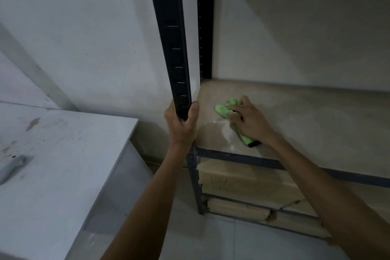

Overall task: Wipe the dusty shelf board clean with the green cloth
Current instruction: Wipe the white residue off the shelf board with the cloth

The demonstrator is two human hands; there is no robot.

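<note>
Head view. The left hand [182,124] is at the centre of the frame, closed around the dark metal post [171,38] of the rack. The thumb is on the right face of the post and the fingers wrap behind its left edge. The post rises from that grip to the top edge of the frame.

Just right of centre, the right hand [251,121] lies palm-down on the green cloth [223,110]. Its fingers are stretched across the cloth and press it flat; they do not curl round it. The cloth lies on the shelf board [306,116], near the board's left front corner. A bunched end pokes out past the fingertips toward the upper left, and a dark-edged end [254,143] shows under the wrist.

The board is pale brown and runs off to the right edge. A whitish streak of dust [223,133] lies just below and to the left of the cloth. A dark rail [232,157] fronts the board.

Lower shelves [242,181] show beneath the rail, at lower right. A white table [63,154] fills the lower left, with a grey object [10,168] at its left edge. Floor tiles [211,238] show at the bottom.
</note>
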